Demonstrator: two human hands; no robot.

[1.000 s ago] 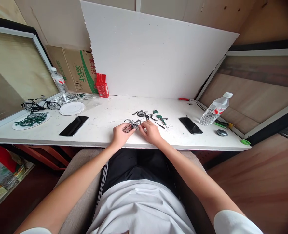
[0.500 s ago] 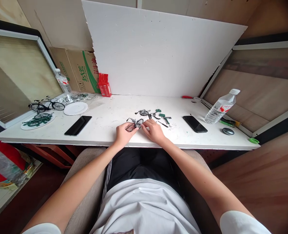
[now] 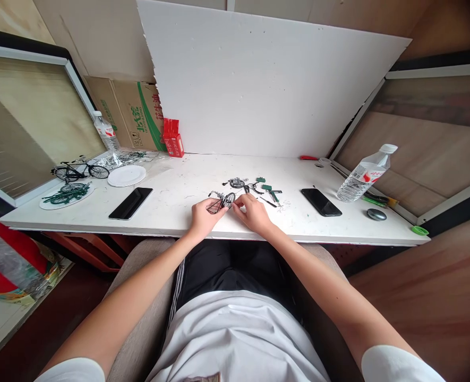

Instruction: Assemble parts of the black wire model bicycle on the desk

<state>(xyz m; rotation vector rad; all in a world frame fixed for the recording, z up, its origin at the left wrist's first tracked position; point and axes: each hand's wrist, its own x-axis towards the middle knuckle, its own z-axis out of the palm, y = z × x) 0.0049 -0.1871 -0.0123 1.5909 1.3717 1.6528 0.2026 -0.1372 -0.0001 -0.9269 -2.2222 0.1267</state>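
A small black model bicycle (image 3: 221, 202), partly assembled, is held over the table's front by my left hand (image 3: 205, 217), its fingers closed around the frame. Close beside its wheel is my right hand (image 3: 253, 212), with thumb and fingertips pinched together; whatever lies between them is too small to make out. Just behind my hands lie loose black parts, among them a wheel piece (image 3: 237, 183) and a curved strip (image 3: 255, 188). Green pieces (image 3: 266, 187) and a thin black rod (image 3: 268, 202) rest to the right of these.
A finished model bicycle (image 3: 80, 170), a plate of green parts (image 3: 45, 203) and a white plate (image 3: 127, 176) stand at left. Phones lie on both sides, one left (image 3: 131, 203), one right (image 3: 321, 202). A water bottle (image 3: 366, 175) and a grey oval object (image 3: 376, 214) are at right.
The view has shifted slightly, so the table's things appear a little further right. Both hands keep nearly the same place and grip around the model bicycle.
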